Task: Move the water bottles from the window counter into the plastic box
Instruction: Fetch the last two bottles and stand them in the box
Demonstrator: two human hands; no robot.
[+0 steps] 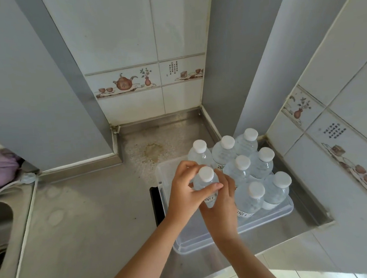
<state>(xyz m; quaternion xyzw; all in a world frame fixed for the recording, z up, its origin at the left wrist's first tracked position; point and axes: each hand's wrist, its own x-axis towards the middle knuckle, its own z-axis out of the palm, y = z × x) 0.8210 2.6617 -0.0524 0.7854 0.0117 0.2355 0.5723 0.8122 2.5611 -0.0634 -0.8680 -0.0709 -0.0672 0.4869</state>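
Grip: I have both hands on one bottle (206, 182). My left hand (186, 190) wraps its near-left side, thumb laid across the front just under the cap; my right hand (222, 204) presses in from the right and below. Both are closed around it, not spread.

Held bottle: upright, white cap on top, over the left part of the box (271, 218). I cannot tell whether its base is down on the box floor, since my hands hide it.

In the box: seven more bottles stand upright, packed close together in the right and far part. The farthest ones look to be inside the far rim, but I cannot see their bases.

Space left: I see bare box floor at the near-left, in front of my hands, so I judge there is room for more.

Counter (91, 213): no loose bottles on the steel I can see. The window counter itself I cannot pick out here.

Progress: I judge it well along, with seven in and an eighth being set. Whether more wait out of view, I cannot say.

Left to do: seat this bottle and let go.
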